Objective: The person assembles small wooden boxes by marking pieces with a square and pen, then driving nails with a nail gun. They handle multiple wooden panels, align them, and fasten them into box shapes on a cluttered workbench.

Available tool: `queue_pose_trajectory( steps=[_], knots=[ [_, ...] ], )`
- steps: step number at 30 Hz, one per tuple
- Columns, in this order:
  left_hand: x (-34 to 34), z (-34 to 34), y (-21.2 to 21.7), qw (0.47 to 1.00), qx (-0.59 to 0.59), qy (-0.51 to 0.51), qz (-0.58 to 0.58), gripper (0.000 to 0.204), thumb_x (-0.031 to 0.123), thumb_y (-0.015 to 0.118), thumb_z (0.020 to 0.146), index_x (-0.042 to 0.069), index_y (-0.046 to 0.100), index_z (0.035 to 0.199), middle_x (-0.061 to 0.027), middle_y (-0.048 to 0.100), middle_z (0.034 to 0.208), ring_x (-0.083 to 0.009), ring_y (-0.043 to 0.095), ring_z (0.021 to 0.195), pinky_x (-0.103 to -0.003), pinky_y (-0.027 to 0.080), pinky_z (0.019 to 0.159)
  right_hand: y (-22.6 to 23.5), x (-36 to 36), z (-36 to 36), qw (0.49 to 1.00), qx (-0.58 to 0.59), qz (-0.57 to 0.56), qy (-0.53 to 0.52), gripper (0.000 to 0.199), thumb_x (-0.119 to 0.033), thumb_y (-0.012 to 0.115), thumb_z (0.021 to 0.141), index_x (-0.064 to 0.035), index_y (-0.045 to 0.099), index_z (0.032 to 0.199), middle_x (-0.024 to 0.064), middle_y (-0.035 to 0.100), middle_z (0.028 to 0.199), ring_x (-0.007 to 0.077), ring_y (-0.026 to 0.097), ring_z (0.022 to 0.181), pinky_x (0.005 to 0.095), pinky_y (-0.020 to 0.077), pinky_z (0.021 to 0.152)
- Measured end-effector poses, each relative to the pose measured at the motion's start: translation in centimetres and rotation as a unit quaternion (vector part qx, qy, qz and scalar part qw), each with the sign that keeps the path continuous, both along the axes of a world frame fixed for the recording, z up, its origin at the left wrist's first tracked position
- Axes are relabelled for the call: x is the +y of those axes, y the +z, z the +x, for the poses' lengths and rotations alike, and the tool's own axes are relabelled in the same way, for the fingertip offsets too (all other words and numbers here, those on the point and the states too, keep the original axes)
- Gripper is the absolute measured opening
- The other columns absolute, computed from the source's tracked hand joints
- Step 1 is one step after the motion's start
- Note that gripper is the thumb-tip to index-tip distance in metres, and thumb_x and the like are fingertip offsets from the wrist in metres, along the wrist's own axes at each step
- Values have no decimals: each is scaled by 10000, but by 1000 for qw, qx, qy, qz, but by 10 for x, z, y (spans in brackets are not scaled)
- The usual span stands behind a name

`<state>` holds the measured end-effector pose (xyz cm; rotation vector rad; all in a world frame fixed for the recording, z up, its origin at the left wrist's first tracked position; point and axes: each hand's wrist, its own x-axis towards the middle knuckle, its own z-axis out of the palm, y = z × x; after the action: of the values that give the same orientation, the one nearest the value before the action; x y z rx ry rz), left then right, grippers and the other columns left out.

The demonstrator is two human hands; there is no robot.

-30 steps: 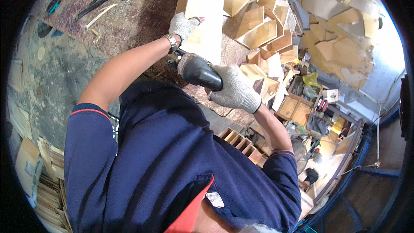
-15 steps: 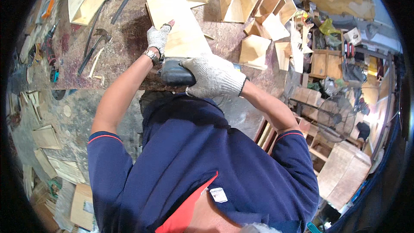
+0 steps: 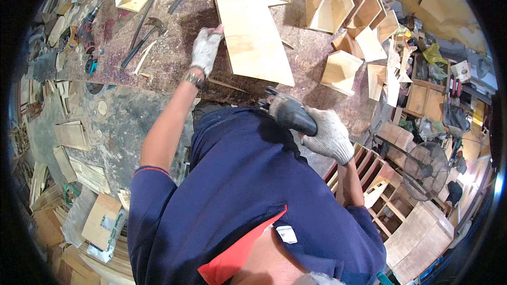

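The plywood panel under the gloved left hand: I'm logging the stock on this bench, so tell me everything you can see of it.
The plywood panel is a pale, long rectangular sheet of light wood with a faint grain, lying flat on the stained workbench, its length running away from the person. The left hand, in a worn grey glove, presses on its left edge. Its near corner sits close to the bench's front edge. Open wooden boxes stand to its right.

1. Two gloved hands: left hand (image 3: 205,48), right hand (image 3: 328,136).
2. One flat plywood panel (image 3: 252,26) on the table (image 3: 174,58).
3. One dark power tool (image 3: 291,115).
4. One hammer (image 3: 141,39), upper left of the frame.
5. One standing fan (image 3: 425,171), right of the frame.
6. Open plywood boxes (image 3: 340,71), upper right: too many to count surely.
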<state>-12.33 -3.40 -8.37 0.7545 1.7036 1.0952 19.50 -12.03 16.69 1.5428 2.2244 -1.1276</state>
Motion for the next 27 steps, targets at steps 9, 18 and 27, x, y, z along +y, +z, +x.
queue_pose_trajectory(
  steps=[9, 18, 27],
  knots=[
    [-120, 12, 8, 926, 265, -257, -77, 433, 239, 703, 875, 57, 638, 1262, -217, 700, 1078, -344, 693, 1018, -390, 565, 889, -30, -61, 78, 910, 32, 21, -413, 323, -103, 719, 737, 3, 713, 1042, 104, 719, 790, 203, 694, 723, 346, 544, 709],
    [-128, 10, -44, 749, 508, -426, 7, 643, 245, 773, 739, 133, 616, 1353, -233, 513, 1444, -405, 513, 1306, -510, 484, 1034, -138, -127, 180, 512, 421, 108, -741, 150, -131, 700, 845, 14, 665, 833, 92, 642, 704, 204, 610, 576, 303, 485, 545],
    [-132, -18, -24, 811, 567, -78, -118, 548, 282, 777, 830, 83, 588, 1305, -262, 528, 1376, -457, 530, 1267, -495, 485, 1029, -284, -149, 319, 226, 733, 50, -640, 334, -230, 637, 900, -23, 568, 1152, 94, 644, 1057, 209, 574, 804, 380, 507, 787]
  ],
)
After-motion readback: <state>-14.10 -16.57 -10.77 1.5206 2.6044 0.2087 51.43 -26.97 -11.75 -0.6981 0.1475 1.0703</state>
